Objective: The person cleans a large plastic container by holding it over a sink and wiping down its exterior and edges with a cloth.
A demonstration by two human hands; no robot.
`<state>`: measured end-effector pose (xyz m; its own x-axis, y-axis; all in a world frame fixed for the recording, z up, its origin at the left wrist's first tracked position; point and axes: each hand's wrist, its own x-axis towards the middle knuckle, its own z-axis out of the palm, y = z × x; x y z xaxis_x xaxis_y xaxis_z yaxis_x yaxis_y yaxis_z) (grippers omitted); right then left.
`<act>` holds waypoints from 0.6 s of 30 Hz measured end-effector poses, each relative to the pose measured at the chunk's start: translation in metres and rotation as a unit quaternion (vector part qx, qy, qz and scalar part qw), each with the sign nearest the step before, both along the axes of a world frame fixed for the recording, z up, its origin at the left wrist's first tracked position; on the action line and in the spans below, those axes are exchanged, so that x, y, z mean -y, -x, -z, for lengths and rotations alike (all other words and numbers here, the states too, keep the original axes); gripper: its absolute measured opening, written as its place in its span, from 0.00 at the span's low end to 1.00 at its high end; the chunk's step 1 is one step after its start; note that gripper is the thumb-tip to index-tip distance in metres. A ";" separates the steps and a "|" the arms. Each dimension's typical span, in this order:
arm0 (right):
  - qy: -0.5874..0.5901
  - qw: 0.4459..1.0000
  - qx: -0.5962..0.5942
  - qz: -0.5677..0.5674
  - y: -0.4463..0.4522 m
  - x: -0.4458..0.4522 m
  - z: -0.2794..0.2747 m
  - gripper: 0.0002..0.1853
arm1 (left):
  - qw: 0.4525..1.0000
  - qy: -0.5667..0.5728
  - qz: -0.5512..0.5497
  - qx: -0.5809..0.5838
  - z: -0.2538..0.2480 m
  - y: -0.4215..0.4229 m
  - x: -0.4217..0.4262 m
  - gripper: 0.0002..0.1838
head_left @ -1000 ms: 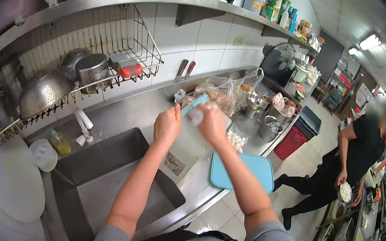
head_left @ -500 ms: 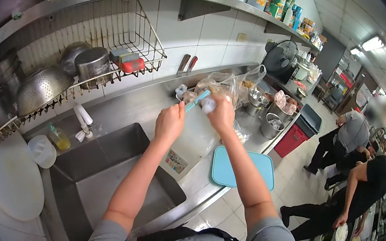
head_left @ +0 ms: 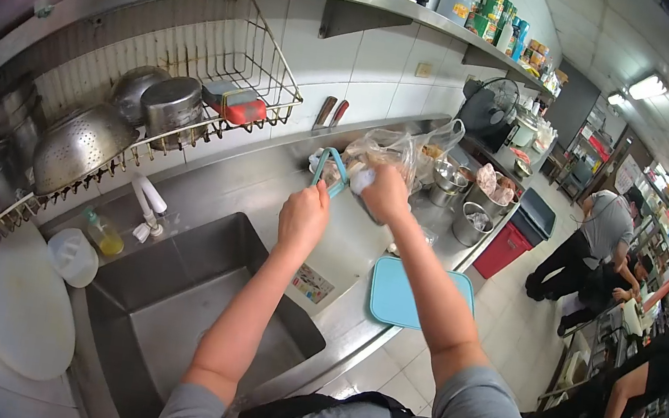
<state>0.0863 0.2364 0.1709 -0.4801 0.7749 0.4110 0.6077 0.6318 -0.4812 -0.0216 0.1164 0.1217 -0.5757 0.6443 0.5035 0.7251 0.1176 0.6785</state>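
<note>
A light blue band, bent into a narrow loop, rises from my left hand, whose fingers are wrapped round its lower end. Close beside it on the right, my right hand is closed on a small whitish wad; its kind is unclear. Both hands are above a frosted, translucent container that carries a printed label. To the right, a light blue lid lies flat on the counter, partly covered by my right forearm.
An empty steel sink lies front left, with a white tap. Above it hangs a wire rack with a colander. Plastic bags and steel pots stand farther back. Several people are at right.
The blue band has opened from a nearly straight strip into a bent loop. The hands have shifted slightly right in view as the camera turned. A co-worker at right bends lower.
</note>
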 end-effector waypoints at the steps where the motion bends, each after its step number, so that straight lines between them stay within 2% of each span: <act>1: -0.038 0.999 0.006 -0.010 -0.002 0.008 0.004 0.17 | 1.000 0.003 -0.012 0.001 0.000 0.001 0.000 0.26; 3: -0.110 0.993 0.016 -0.026 -0.007 0.020 0.012 0.16 | 1.000 -0.022 0.007 -0.005 0.004 0.005 -0.004 0.26; 7: -0.180 0.980 -0.086 -0.012 -0.023 -0.024 0.015 0.12 | 1.000 -0.017 0.006 0.002 0.004 0.002 -0.002 0.26; 10: -0.142 0.981 -0.121 -0.054 -0.026 -0.038 -0.001 0.11 | 1.000 0.013 0.016 0.013 0.002 0.006 -0.006 0.25; 11: -0.136 0.978 -0.114 -0.111 -0.026 -0.050 0.008 0.11 | 0.999 0.003 0.040 0.035 0.002 0.008 -0.006 0.26; 13: -0.156 0.978 -0.065 -0.124 -0.022 -0.051 0.026 0.16 | 0.993 -0.011 0.091 0.074 -0.003 0.012 -0.005 0.26; 16: -0.181 0.975 -0.033 -0.129 -0.030 -0.042 0.030 0.20 | 0.955 0.046 0.156 0.247 -0.013 0.015 0.002 0.27; 18: -0.180 0.975 -0.021 -0.130 -0.035 -0.030 0.022 0.21 | 0.962 0.024 0.156 0.223 -0.004 0.021 -0.008 0.26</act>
